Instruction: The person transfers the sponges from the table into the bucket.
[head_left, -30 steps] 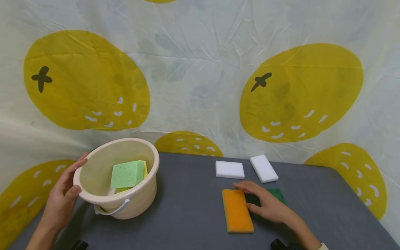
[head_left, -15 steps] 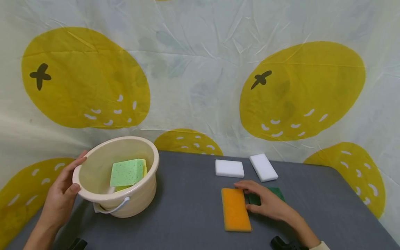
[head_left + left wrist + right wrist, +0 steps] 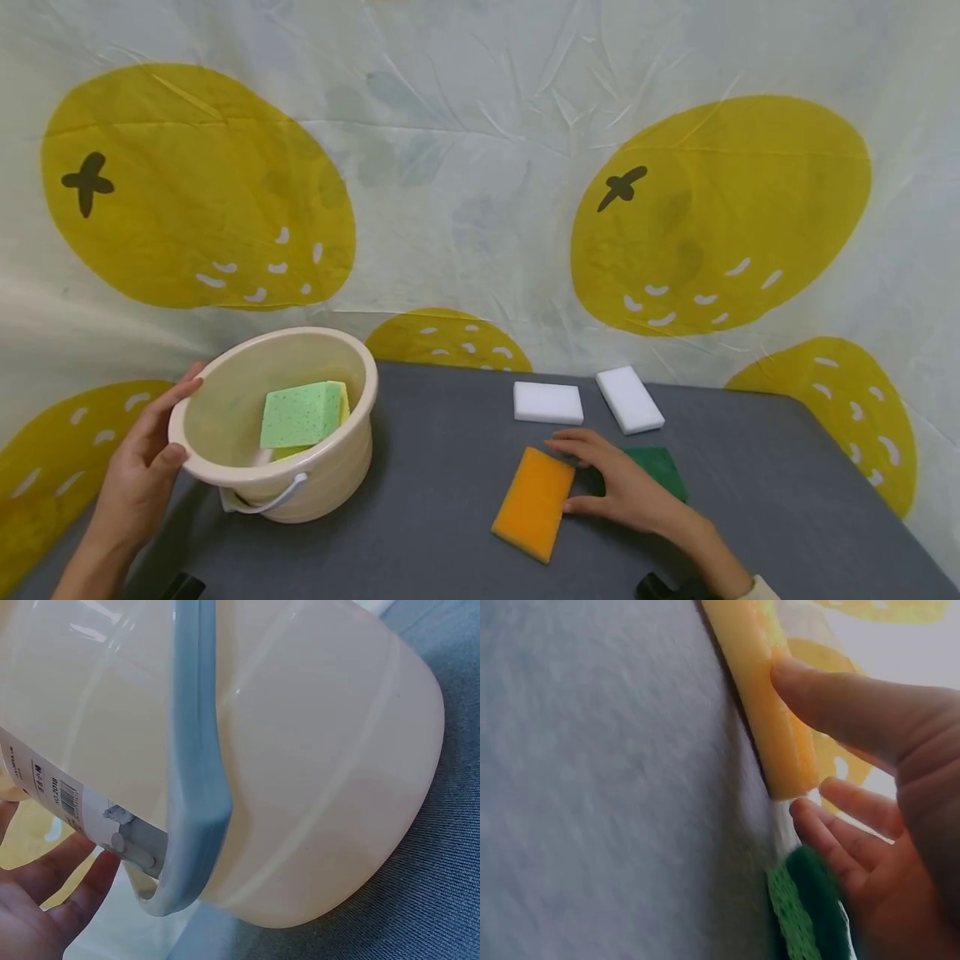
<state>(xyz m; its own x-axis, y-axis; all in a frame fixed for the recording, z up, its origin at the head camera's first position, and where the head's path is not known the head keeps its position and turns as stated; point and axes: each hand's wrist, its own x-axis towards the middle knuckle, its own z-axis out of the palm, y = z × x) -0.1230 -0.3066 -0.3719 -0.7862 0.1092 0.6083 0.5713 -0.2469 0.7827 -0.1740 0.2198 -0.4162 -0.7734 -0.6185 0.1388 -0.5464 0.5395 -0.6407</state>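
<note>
My left hand holds the left rim of a cream bucket, thumb at the near side and fingers farther back. Inside the bucket sit a speckled light-green sponge and a yellow one, partly hidden. In the left wrist view, the bucket's blue-grey handle hangs down its side. My right hand is at the right edge of an orange sponge lying slanted on the table. Its thumb touches the sponge's side in the right wrist view; the fingers are near one end. A green scrub sponge lies partly behind this hand.
Two white sponge blocks lie farther back: one crosswise, the other slanted. A dark grey cloth covers the table. Behind it hangs a pale curtain with large yellow fruit prints.
The orange sponge has turned clockwise, its near end swinging left, and my right hand has shifted slightly left with it. More of the green scrub sponge shows. My left hand stays on the bucket.
</note>
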